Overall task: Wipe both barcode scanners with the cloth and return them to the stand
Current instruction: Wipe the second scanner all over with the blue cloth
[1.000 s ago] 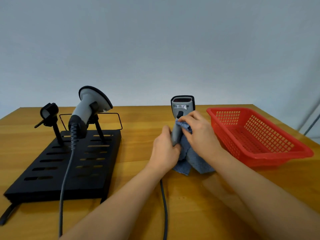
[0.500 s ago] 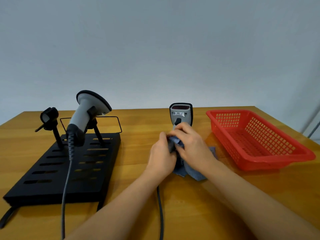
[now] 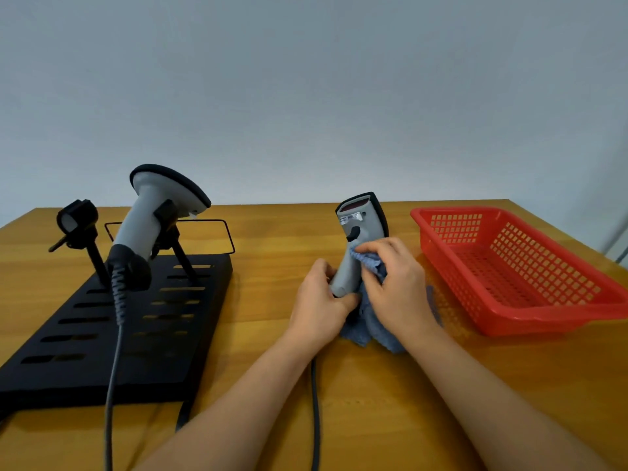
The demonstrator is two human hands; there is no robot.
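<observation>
A grey barcode scanner (image 3: pixel 360 229) stands upright at the table's middle, its head tilted a little to the right. My left hand (image 3: pixel 317 307) grips the bottom of its handle. My right hand (image 3: pixel 396 287) presses a blue cloth (image 3: pixel 368 326) against the handle's right side, fingers curled over the cloth. The cloth's lower part hangs down to the table. A second grey scanner (image 3: pixel 149 219) sits in the right holder of the black stand (image 3: pixel 112 331). The stand's left holder (image 3: pixel 76 220) holds nothing.
A red plastic basket (image 3: pixel 516 270) stands to the right, close to my right hand. Grey cables (image 3: pixel 110 385) run from both scanners toward the table's front edge. The wooden table (image 3: pixel 272 283) ends at a plain wall behind.
My right hand has slid the cloth up the scanner's handle again after moving down. The scanner's head now tilts slightly to the right.
</observation>
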